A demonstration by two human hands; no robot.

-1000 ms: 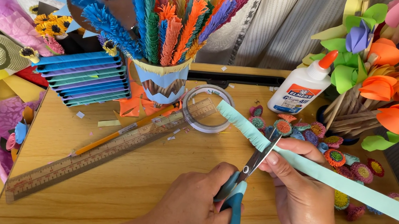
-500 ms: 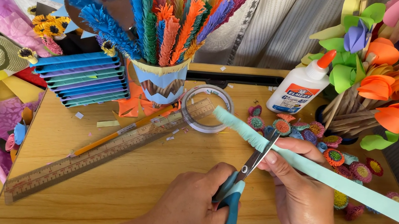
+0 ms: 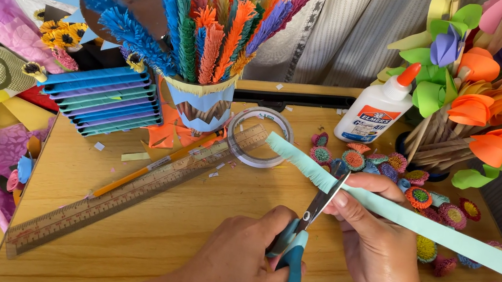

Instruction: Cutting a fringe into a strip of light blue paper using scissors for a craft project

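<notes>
Cutting is in hand: the left hand has its fingers closed through the blue handles of the scissors, whose blades meet the lower edge of a long pale-green paper strip, while the right hand pinches that strip just beside the blades, holding it above the table. Fringe cuts show on the short end from the blades toward the clear tape roll. By my judgement only that small part is done, as the long run off to the right looks uncut.
</notes>
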